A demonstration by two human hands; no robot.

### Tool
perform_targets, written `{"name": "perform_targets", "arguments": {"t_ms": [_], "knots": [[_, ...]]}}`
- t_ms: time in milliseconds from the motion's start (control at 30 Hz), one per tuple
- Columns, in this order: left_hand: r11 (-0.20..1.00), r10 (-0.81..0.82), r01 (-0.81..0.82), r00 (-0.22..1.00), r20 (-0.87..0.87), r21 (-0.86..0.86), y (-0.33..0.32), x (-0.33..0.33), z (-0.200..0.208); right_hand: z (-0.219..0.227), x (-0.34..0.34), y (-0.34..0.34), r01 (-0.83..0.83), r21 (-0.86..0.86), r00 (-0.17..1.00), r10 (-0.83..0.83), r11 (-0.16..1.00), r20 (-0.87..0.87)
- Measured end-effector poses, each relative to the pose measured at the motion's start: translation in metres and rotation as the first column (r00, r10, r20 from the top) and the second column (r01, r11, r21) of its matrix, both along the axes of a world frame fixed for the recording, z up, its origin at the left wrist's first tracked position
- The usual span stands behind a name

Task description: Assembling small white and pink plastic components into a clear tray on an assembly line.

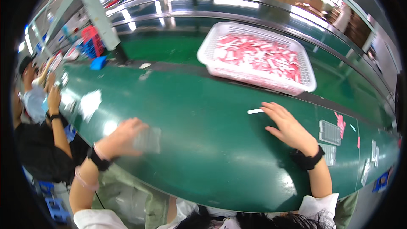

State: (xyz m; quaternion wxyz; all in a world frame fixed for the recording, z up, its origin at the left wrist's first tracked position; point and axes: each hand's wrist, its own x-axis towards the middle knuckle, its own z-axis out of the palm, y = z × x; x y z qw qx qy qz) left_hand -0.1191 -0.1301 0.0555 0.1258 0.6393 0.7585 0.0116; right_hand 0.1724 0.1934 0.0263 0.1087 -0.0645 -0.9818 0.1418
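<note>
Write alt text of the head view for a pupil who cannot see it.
A person's blurred left hand is at a clear rectangular plastic tray and their right hand, thumb spread, at a slim white strip, over a glossy green table. Beyond them stands a white perforated plastic basket of pink and white pieces.

Above a green worktable [203, 165], the left hand [121, 139] — blurred by motion — met a clear tray [153, 140], its grip indistinct. The right hand [288, 129], fingers spread, reached a white stick [254, 111]. Beyond stood a white basket [250, 78] of pink and white pieces [258, 57]; clear cases [330, 132] lay rightward, and a co-worker [44, 146] sat at left.
</note>
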Motion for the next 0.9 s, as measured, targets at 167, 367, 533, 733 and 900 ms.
{"name": "perform_targets", "arguments": {"t_ms": [167,367,533,733,900], "knots": [[0.951,-0.282,0.278,0.96,0.008,0.137,0.098,0.089,-0.004,-0.012,-0.013,0.006,-0.001,0.216,1.0,0.005,0.976,-0.019],[0.884,-0.425,0.426,0.904,-0.048,0.196,0.171,0.143,-0.028,-0.008,-0.031,0.005,-0.034,0.419,0.996,-0.005,0.907,0.092],[0.851,-0.455,0.343,0.86,0.232,0.399,0.181,0.139,-0.027,-0.006,-0.025,0.007,0.238,0.073,0.931,-0.206,0.969,-0.301],[0.929,-0.163,-0.245,0.405,0.899,0.279,0.165,0.096,-0.02,0.033,-0.025,-0.04,0.108,-0.501,0.965,-0.212,0.859,-0.154],[0.986,-0.166,0.046,0.318,0.934,0.16,0.146,0.103,-0.013,0.034,-0.02,-0.066,0.112,-0.881,0.973,-0.232,0.46,0.003]]}}
